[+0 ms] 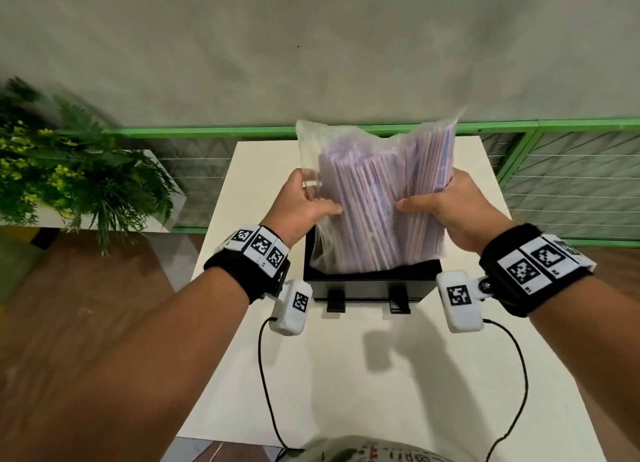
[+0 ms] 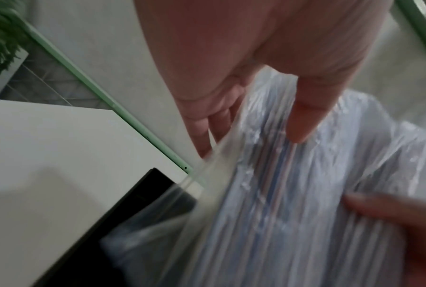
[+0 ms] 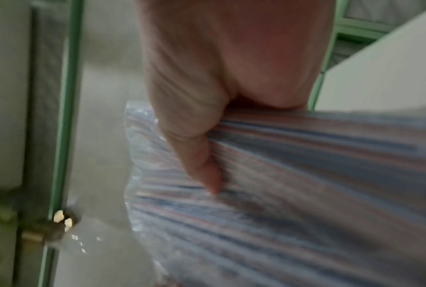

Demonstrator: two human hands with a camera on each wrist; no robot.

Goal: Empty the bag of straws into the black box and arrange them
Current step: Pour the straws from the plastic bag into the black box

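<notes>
A clear plastic bag [image 1: 374, 191] packed with several pink, blue and white straws [image 1: 367, 219] stands upright with its lower end inside the black box [image 1: 374, 283] on the white table [image 1: 381, 375]. My left hand [image 1: 304, 202] grips the bag's left side, thumb across the front. My right hand [image 1: 440, 198] grips its right side, thumb on the front. In the left wrist view the bag [image 2: 305, 194] hangs over the box's edge [image 2: 138, 203] under my left hand [image 2: 244, 108]. The right wrist view has my right hand [image 3: 207, 136] clamped on the bag [image 3: 305, 194]. The box's inside is hidden.
The box has two black clips [image 1: 336, 300] on its front wall. A green-framed wire fence [image 1: 571, 171] runs behind the table. A leafy plant [image 1: 69, 171] stands at the left on a white stand. Wrist-camera cables [image 1: 270, 392] trail over the table's near part.
</notes>
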